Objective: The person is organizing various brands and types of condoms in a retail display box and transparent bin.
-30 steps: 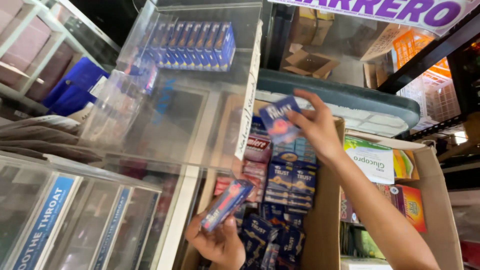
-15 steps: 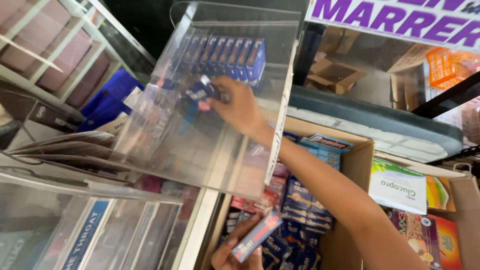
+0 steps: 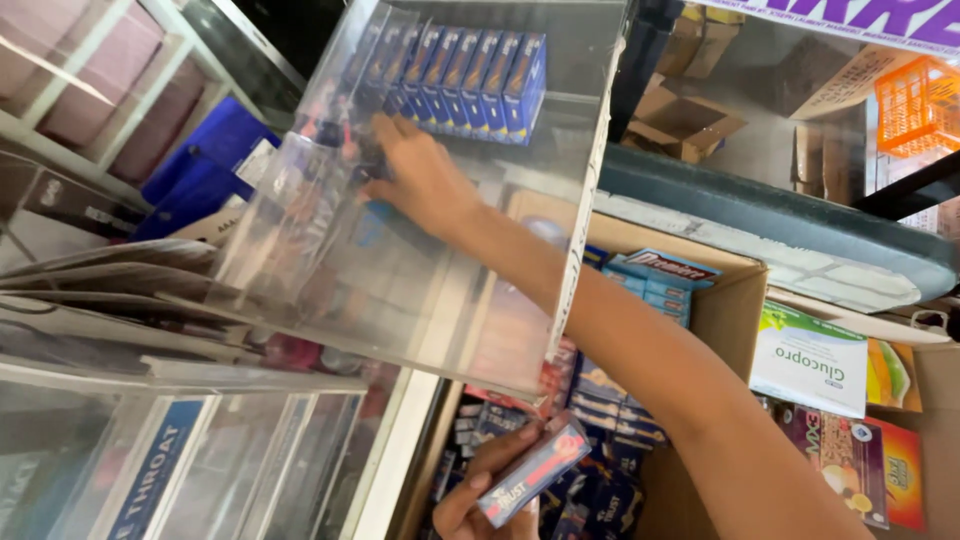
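1. At the bottom edge of the view, the left hand (image 3: 487, 498) is gripping a slim blue and pink box (image 3: 535, 470) between thumb and fingers, holding it tilted above the open cardboard carton (image 3: 735, 300); the wrist is being cut off by the frame.
2. Inside the carton, stacked small dark blue packs (image 3: 600, 420) are filling the space under that hand, and a few light blue flat boxes (image 3: 655, 275) are lying along the carton's far wall.
3. To the right of the carton, a white and green box (image 3: 810, 360) is leaning beside a dark packet with fruit pictures (image 3: 835, 465) and an orange packet (image 3: 900, 470); their lower parts are running out of the frame.
4. At the lower left, clear display compartments with a blue label strip (image 3: 150, 480) are showing only partly.
5. The right hand (image 3: 415, 175) is reaching inside the clear acrylic display case (image 3: 590, 200), its fingers curled near the case's far left side; glare on the plastic is blurring them, so whether they are grasping anything cannot be told.
6. Along the case's far edge, a row of upright blue boxes with orange marks (image 3: 470, 75) is standing side by side, just beyond that hand.
7. Farther off, brown cardboard boxes (image 3: 690, 115) are sitting on a shelf, an orange plastic crate (image 3: 915, 100) is hanging at the right edge, and a purple and white sign (image 3: 850, 15) is being cropped by the top edge.
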